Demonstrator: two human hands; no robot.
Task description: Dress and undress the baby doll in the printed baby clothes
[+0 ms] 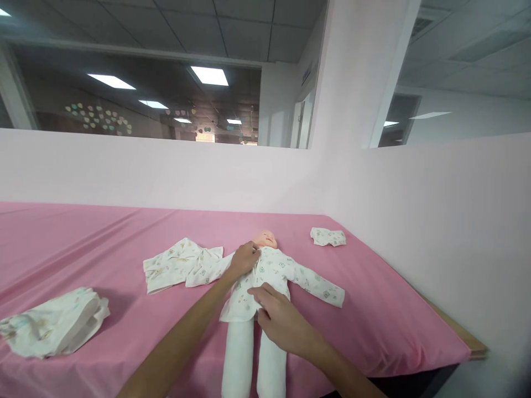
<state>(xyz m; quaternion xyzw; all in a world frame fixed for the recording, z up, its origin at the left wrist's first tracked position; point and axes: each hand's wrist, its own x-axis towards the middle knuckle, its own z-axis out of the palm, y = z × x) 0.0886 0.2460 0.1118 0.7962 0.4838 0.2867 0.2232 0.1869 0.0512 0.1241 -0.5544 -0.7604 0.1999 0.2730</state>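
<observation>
A baby doll (266, 239) lies on its back, head toward the wall, in a white printed long-sleeved top (271, 268) and white pants (238, 354). My left hand (245, 257) is at the top's collar, just below the doll's head, its fingers closed on the fabric there. Over the lower front of the top is my right hand (277, 315), fingers bent, with the index finger and thumb near the cloth's edge; whether it grips fabric is unclear. The top's sleeves are spread out to both sides.
The pink-covered table (124, 232) meets a white wall behind and at the right. A printed garment (178, 265) lies beside the left sleeve, a bundled cloth (58, 323) at front left, and a small folded cloth (328, 237) at back right.
</observation>
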